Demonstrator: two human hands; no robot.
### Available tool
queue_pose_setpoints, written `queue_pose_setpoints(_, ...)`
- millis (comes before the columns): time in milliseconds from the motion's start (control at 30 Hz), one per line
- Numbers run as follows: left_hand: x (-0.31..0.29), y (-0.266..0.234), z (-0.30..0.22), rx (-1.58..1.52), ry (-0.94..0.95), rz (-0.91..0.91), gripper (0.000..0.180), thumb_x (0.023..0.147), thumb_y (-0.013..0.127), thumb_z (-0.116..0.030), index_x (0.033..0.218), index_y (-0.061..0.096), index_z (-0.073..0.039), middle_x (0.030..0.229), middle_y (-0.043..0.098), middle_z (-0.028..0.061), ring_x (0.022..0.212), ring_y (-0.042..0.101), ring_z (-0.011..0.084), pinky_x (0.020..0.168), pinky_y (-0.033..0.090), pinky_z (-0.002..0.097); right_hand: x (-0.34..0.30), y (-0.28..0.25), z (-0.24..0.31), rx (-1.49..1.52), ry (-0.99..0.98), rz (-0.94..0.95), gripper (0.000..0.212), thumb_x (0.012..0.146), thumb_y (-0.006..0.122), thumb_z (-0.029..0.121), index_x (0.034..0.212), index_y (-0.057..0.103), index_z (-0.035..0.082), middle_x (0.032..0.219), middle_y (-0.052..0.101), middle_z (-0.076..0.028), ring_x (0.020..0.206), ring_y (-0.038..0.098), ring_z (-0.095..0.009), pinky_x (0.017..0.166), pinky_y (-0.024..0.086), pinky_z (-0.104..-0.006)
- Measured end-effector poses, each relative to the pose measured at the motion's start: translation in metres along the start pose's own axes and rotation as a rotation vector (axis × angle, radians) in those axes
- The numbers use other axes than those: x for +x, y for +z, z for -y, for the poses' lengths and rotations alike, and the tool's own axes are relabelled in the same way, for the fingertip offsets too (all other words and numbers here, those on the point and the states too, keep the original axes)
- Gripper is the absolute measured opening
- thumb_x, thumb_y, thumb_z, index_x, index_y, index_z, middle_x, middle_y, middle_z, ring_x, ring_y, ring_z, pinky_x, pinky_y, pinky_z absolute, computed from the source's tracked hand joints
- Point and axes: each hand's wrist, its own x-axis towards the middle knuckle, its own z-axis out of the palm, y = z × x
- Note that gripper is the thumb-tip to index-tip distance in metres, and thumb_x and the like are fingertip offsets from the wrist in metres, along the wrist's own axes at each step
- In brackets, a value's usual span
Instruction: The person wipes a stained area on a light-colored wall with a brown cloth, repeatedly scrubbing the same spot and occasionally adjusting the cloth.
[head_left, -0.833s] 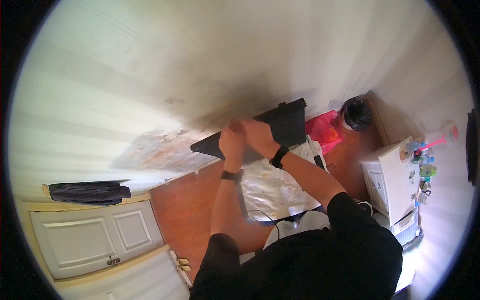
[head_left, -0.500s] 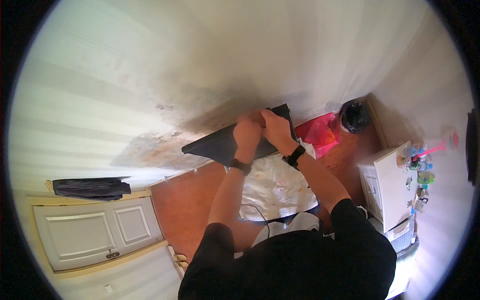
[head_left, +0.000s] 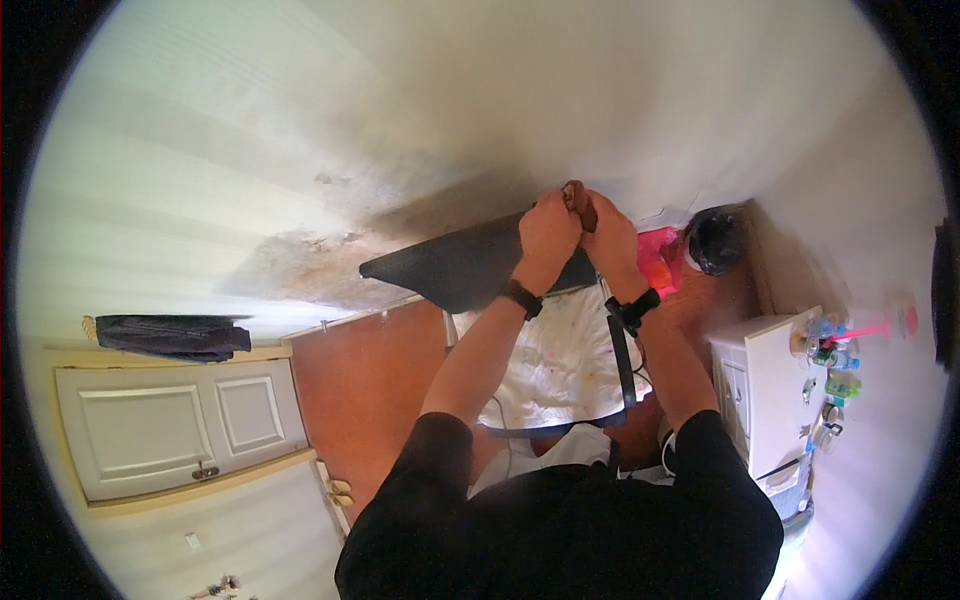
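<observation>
Both hands are raised close together in front of the wall, over the right end of a dark flat panel (head_left: pixel 455 262). Between them is a crumpled brown cloth (head_left: pixel 578 203), bunched up small. My left hand (head_left: pixel 550 238) has its fingers closed round one side of the cloth. From the other side my right hand (head_left: pixel 612 238) grips it too. Part of the cloth is hidden by the fingers. Each wrist wears a dark band. Below the panel lies a pale, stained, creased sheet (head_left: pixel 540 370) with a dark edge.
The wall (head_left: pixel 310 265) has a dark, peeling stain. To the right are a pink bag (head_left: pixel 655 245), a bin with a black liner (head_left: pixel 715 240) and a white cabinet (head_left: pixel 770 390) with bottles on top. A dark garment (head_left: pixel 170 337) hangs above a white door (head_left: pixel 185 425).
Both hands have moved right and slightly up along the panel, and the brown cloth now shows between them. The panel's right end has dropped lower behind my hands.
</observation>
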Motion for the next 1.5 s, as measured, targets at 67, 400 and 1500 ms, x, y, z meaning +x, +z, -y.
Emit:
queue_pose_setpoints(67, 0.000, -0.001, 0.000, -0.042, 0.040, -0.030, 0.017, 0.080, 0.056, -0.016, 0.088, 0.060, -0.002, 0.093, 0.063, 0.0182, 0.080, 0.064, 0.0380, 0.069, 0.052, 0.0462, 0.003, -0.004, 0.010, -0.041, 0.068, 0.038, 0.040, 0.081, 0.063, 0.019, 0.119, 0.055, 0.010, 0.113, 0.062, -0.014, 0.099, 0.060, -0.037, 0.081, 0.050, -0.0458)
queue_pose_setpoints(400, -0.009, -0.016, 0.015, -0.122, 0.003, -0.041, 0.017, 0.077, 0.058, -0.014, 0.089, 0.059, -0.002, 0.093, 0.062, 0.0189, 0.077, 0.064, 0.0390, 0.067, 0.053, 0.0453, -0.005, 0.019, 0.018, -0.205, -0.032, -0.026, 0.047, 0.079, 0.064, 0.014, 0.124, 0.049, 0.012, 0.117, 0.060, -0.013, 0.101, 0.059, -0.037, 0.080, 0.051, -0.0453)
queue_pose_setpoints(1500, -0.318, -0.091, 0.432, -0.505, -0.405, 0.112, 0.034, 0.088, 0.053, -0.036, 0.098, 0.066, -0.006, 0.095, 0.065, 0.0228, 0.089, 0.061, 0.0421, 0.077, 0.048, 0.0497, -0.251, 0.307, 0.228, -0.183, -0.189, 0.810, 0.034, 0.076, 0.068, 0.030, 0.096, 0.057, 0.005, 0.093, 0.062, -0.020, 0.087, 0.059, -0.040, 0.075, 0.048, -0.0465)
